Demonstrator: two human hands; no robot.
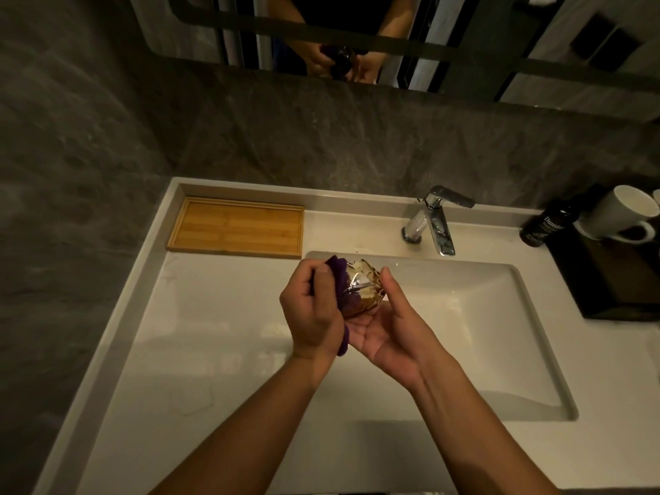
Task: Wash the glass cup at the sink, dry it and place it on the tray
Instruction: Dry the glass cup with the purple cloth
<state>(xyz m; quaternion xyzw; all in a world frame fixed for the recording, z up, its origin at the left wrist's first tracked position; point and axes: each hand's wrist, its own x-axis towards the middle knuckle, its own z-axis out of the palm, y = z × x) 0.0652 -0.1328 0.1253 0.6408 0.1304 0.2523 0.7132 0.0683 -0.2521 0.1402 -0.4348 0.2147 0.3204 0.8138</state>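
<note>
A clear, faceted glass cup is held over the left edge of the white sink basin. My right hand cradles it from below with the palm up. My left hand grips a purple cloth and presses it against the cup's left side; more cloth hangs below between the hands. A bamboo tray lies at the counter's back left with nothing on it.
A chrome faucet stands behind the basin. At the right sit a dark bottle, a white mug and a dark box. A mirror runs above the grey stone wall. White countertop spreads left of the basin.
</note>
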